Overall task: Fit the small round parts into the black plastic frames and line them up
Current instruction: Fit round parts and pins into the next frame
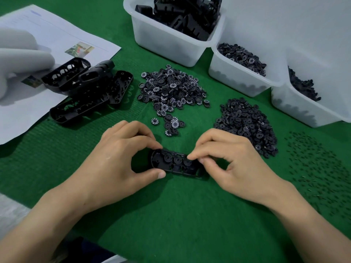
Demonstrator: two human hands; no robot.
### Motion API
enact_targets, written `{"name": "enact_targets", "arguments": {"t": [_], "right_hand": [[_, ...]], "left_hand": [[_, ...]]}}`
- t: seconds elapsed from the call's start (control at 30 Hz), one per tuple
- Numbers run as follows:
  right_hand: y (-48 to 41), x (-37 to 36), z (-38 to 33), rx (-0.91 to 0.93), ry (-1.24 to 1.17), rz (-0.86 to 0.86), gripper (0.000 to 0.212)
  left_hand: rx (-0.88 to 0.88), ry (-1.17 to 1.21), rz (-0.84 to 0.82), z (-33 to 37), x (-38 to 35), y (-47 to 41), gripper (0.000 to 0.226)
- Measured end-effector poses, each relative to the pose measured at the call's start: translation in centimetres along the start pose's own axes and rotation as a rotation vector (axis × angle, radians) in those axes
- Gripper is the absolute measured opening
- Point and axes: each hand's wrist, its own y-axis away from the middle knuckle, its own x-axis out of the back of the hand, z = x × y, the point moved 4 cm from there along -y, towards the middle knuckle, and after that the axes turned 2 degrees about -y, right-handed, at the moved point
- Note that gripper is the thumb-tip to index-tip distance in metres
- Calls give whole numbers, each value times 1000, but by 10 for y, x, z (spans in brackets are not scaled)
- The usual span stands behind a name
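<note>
A black plastic frame (175, 164) lies on the green mat at the centre, with three small round parts seated in a row inside it. My left hand (121, 158) grips the frame's left end between thumb and fingers. My right hand (228, 164) pinches at the frame's right end, its fingertips on the rightmost round part. A pile of numbered round wheels (171, 88) lies behind the frame. A second pile of plain black discs (247, 124) sits to the right.
Several black frames (85, 90) are stacked at the left on white paper (24, 114). Three white bins (171, 38) (239, 76) (303, 107) of black parts stand at the back right. Tiny dark pins (319, 168) are scattered at the far right. A white-gloved hand (20, 59) rests at the far left.
</note>
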Motion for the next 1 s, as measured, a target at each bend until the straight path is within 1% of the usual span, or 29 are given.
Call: {"name": "enact_targets", "arguments": {"t": [0.1, 0.2, 0.27, 0.4, 0.5, 0.57, 0.67, 0.8, 0.9, 1.0], "right_hand": [[0, -1, 1, -31, 5, -30, 19], [3, 17, 10, -107, -53, 98, 21], [8, 29, 20, -212, -67, 187, 23], [26, 37, 40, -419, -149, 226, 26], [40, 43, 51, -494, -147, 254, 24], [47, 48, 58, -523, -143, 272, 27], [54, 50, 63, -523, -72, 261, 22], [52, 47, 62, -454, 26, 212, 12], [40, 39, 61, -401, 94, 174, 5], [30, 33, 63, -394, 145, 153, 2]], "left_hand": [[9, -9, -7, 1, 0, 0, 51], [19, -31, -7, 3, 0, -1, 48], [24, -54, -9, 6, -2, -2, 49], [20, -67, -51, 20, -9, -7, 55], [0, -54, -103, 36, -23, -14, 58], [-24, -41, -139, 47, -33, -19, 56], [-67, -30, -171, 62, -47, -25, 51], [-125, -18, -200, 82, -65, -32, 45], [-142, 5, -218, 83, -69, -32, 44], [-132, 56, -237, 78, -68, -31, 45]]}}
